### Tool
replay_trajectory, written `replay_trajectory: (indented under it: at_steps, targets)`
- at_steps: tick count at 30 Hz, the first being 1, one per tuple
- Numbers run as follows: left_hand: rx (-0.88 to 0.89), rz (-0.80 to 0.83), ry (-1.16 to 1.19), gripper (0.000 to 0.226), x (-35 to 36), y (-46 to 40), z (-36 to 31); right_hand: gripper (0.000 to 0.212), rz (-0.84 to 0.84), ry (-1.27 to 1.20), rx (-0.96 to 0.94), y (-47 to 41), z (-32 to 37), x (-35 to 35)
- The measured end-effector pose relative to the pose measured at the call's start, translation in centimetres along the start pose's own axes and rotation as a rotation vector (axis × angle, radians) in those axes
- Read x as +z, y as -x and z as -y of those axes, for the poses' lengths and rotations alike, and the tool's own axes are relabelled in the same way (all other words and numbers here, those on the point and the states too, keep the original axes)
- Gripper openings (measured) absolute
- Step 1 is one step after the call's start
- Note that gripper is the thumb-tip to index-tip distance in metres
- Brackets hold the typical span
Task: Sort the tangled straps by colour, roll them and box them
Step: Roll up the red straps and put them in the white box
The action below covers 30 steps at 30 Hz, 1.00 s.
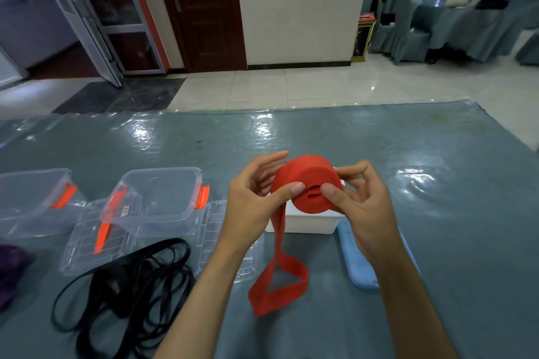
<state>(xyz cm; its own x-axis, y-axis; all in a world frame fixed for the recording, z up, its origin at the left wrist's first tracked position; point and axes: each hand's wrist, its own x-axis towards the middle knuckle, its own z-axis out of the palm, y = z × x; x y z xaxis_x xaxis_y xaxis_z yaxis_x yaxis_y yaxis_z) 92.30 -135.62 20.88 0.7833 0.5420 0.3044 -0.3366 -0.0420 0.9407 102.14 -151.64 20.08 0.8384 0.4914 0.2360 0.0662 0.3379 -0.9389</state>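
Note:
A thick roll of red strap (309, 183) is held up over the table between both hands. My left hand (253, 198) grips its left side with the thumb on the face. My right hand (358, 198) pinches the right side, thumb near the roll's centre. A loose tail of the red strap (280, 285) hangs down and ends in a loop on the table. A tangle of black straps (131, 294) lies at the lower left. A purple strap heap (11, 271) shows at the left edge.
Two clear plastic boxes (163, 198) (32, 201) with orange clips stand at the left, on clear lids (87, 242). A white box (309, 221) sits behind the roll, with a light blue lid (358, 259) beside it. The table has a grey-blue cover (437, 242).

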Motion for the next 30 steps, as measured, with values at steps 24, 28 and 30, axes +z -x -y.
replay_trajectory:
  at_steps: [24, 28, 30]
  targets:
    - [-0.059, 0.101, -0.107, 0.051, -1.9, -1.9, -3.0, 0.061, 0.018, -0.140, -0.026, -1.7, 3.0, 1.9]
    - [-0.061, 0.087, -0.174, 0.046, -2.0, -1.9, -2.9, 0.059, 0.047, -0.181, 0.065, -1.3, 2.5, 1.7]
    - [-0.042, 0.125, -0.245, 0.042, -2.1, -1.7, -2.9, 0.062, 0.013, -0.123, 0.058, -1.3, 2.6, 1.6]
